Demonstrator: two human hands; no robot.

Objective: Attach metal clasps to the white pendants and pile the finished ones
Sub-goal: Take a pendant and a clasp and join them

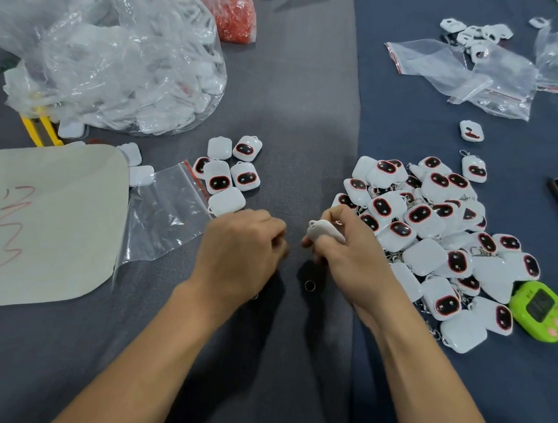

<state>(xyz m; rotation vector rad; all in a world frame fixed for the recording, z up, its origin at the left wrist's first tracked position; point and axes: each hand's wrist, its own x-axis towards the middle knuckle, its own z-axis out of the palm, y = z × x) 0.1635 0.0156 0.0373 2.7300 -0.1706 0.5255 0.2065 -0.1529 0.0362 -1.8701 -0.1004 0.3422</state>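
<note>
Right hand (349, 253): centre of frame, fingers curled round one white pendant (325, 231), held off the table. The pendant is motion-blurred, and a small metal glint shows at its top edge.
Left hand (243, 245): just left of the right hand, fingers curled tight. Cannot tell whether they pinch a clasp or nothing.
Metal ring (310, 285): lying loose on the grey cloth, below and between the two hands.
Finished pile (440, 235): right of centre, with many clasped pendants heaped together and touching the right wrist.
Unclasped pendants (228, 171): a small group above the left hand, beside an open zip bag (167, 210).
Risk 1: the loose ring is small and sits near both forearms, so a sweep of either wrist could knock it out of sight.
Risk 2: the right wrist rests against the heap, so turning the pendant could drag finished pieces out of it.
Risk 3: a ring left only part-closed would probably shed its pendant once in the pile.
Risk 4: the two groups lie close, so a pendant set down short of the heap might be miscounted.
</note>
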